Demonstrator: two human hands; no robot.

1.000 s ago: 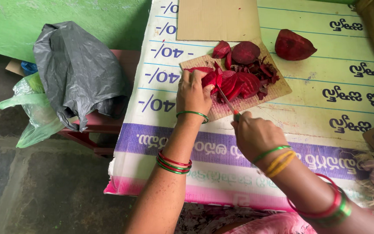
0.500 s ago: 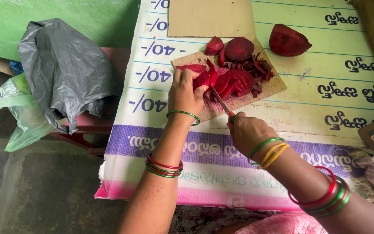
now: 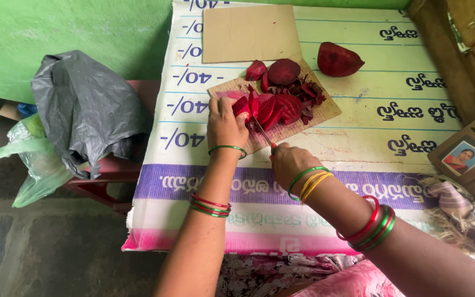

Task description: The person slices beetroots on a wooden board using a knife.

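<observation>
Our left hand (image 3: 225, 124) pins the beet (image 3: 248, 104) on the cardboard (image 3: 325, 110) at the surface's (image 3: 358, 137) far middle so it cannot roll, while our right hand (image 3: 290, 162), clenched on the knife (image 3: 262, 132), angles the blade into it beside the slices (image 3: 281, 107).

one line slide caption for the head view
Left hand steadies beetroot slices on a cardboard piece while right hand cuts with a knife.

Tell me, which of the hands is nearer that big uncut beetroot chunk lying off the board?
Right. The right hand sits below the beetroot chunk, gripping the knife; the left hand is farther left.
</observation>
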